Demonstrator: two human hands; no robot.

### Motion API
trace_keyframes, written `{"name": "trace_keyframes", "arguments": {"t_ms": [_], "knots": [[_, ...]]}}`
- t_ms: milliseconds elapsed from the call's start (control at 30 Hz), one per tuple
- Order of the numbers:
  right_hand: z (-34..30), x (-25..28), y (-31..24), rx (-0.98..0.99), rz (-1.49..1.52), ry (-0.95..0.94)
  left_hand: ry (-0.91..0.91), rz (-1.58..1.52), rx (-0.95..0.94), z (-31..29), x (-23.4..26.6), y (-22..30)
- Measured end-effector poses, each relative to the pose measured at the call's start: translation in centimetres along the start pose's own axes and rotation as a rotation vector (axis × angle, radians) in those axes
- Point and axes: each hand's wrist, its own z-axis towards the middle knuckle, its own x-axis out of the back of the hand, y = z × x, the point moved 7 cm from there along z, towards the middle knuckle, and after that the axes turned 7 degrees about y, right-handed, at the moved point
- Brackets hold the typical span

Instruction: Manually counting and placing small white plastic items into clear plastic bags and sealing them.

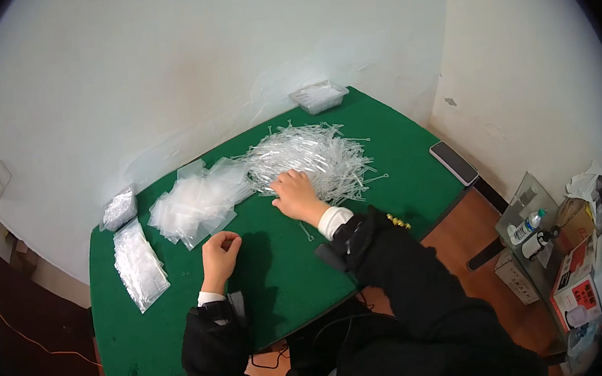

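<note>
A heap of thin clear plastic sticks (312, 155), some with small looped ends, is spread on the green-covered table. At its near left edge my right hand (298, 195) touches the sticks with bent fingers. Whatever those fingers pinch is too small to make out. One loose stick (306, 231) lies just below that hand. My left hand (219, 259) is curled above the cloth, thumb against the fingers; I cannot make out what is in it. Beyond it lies a loose pile of clear flat plastic bags (197, 201), which meets the heap of sticks.
A stack of filled clear packets (139, 265) lies at the left, near a clear tub (119, 209). Another filled tub (321, 97) stands against the wall. A phone (454, 163) rests on the right edge. Bottles (529, 226) and boxes (578, 284) crowd a glass shelf at right.
</note>
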Motion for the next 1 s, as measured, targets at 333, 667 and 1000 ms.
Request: {"name": "trace_keyframes", "arguments": {"t_ms": [333,667,1000], "knots": [[0.7,2.3,6.9,-0.191,0.549,-0.769,-0.015,0.008,-0.014,0.2,0.0,0.8],[-4.5,0.7,0.0,-0.488,1.024,-1.191,-0.030,0.055,-0.031,-0.2,0.2,1.2],[-0.7,1.2,10.8,-0.580,0.643,-0.959,-0.049,0.106,-0.034,-0.3,0.0,1.0]]}}
